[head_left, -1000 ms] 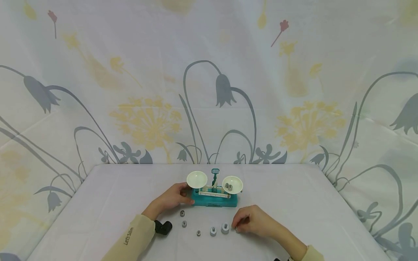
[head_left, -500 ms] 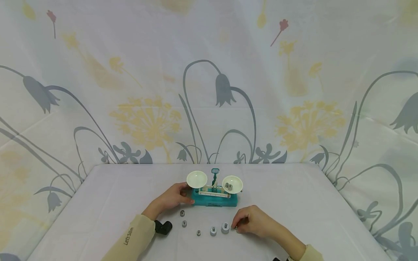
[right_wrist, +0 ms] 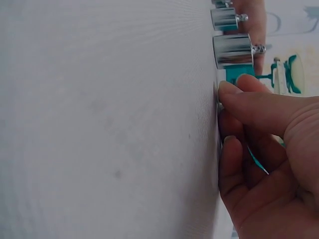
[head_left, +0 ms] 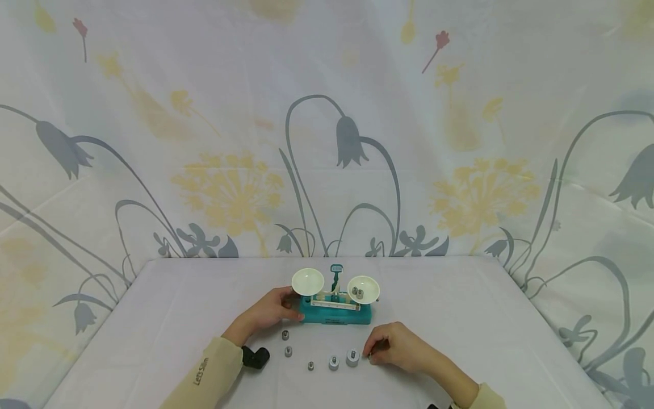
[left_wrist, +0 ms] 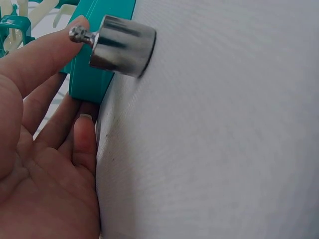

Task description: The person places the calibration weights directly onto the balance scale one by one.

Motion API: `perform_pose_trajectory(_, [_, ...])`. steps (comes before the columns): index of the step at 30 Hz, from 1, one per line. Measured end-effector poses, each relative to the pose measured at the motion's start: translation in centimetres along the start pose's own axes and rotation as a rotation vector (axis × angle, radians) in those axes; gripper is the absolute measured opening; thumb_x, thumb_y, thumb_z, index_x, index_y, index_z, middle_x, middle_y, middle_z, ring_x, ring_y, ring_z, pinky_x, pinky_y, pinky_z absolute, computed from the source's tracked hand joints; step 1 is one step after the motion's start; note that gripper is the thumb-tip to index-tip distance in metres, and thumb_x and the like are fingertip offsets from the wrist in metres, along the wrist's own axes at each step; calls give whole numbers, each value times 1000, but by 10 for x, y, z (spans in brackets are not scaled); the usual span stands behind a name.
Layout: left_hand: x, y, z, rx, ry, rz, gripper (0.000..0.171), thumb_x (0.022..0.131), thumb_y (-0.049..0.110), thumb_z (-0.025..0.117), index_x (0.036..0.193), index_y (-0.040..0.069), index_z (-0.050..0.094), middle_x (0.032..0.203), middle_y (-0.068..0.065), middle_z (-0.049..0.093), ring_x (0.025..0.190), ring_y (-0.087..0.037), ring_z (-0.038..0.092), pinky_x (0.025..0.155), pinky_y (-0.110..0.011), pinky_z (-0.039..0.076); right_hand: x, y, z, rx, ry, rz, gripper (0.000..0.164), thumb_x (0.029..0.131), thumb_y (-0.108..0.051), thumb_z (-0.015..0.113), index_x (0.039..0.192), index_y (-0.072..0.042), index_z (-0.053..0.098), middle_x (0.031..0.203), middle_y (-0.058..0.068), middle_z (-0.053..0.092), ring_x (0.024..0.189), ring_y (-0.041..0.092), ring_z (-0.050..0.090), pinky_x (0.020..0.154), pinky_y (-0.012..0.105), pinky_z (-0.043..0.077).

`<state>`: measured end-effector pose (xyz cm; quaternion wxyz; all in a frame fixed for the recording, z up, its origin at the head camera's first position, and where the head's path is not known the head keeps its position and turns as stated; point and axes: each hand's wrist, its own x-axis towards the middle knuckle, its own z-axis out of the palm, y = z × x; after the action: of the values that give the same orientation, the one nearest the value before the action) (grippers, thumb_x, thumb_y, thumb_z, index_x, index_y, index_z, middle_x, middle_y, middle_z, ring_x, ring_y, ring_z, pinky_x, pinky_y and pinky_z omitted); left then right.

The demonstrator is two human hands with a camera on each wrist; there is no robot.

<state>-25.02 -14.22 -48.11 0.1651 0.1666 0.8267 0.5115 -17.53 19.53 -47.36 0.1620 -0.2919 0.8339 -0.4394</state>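
L end of teal balance scale [head_left: 334, 315] gripped by L hand [head_left: 273, 309], thumb in front. R hand [head_left: 395, 346] held low at white tabletop [head_left: 460, 318], thumb & fingertips drawn close; whether a wt is pinched can't be told. Five knobbed metal wts [head_left: 352, 358] spread nr scale, largest just beside R fingertips. Two small wts [head_left: 360, 293] held in R pan [head_left: 370, 283], tipped lower than L pan [head_left: 308, 282].

Head view: soft, diffuse light, flat across the worktop [head_left: 460, 307]; distant small parts lack detail. Left wrist: bright glints, dark bands on the weight [left_wrist: 124, 46]; right edge dims. Right wrist: greyish, dimmer; soft shadow beside the fingers [right_wrist: 259, 109], pale pan [right_wrist: 297, 74] hazy.
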Motion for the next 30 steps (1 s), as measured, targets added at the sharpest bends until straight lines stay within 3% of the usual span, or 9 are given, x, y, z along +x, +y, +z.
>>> perform_pose_trajectory(21, [2, -3, -1, -18, -18, 20, 67, 81, 13, 81, 141, 0, 52, 142, -13, 53, 122, -28, 49, 108, -53, 35, -1, -3, -6, -53, 64, -15, 13, 81, -4, 80, 90, -12, 74, 87, -7, 70, 78, 6, 60, 71, 25, 51])
perform_pose_trajectory(30, [-1, 1, 0, -13, 0, -3, 69, 80, 13, 82, 141, 0, 53, 143, -13, 52, 123, -29, 50, 108, -53, 36, 0, -6, -12, -66, 63, -19, 16, 83, 1, 76, 92, -12, 73, 90, -8, 69, 82, 7, 63, 74, 26, 53])
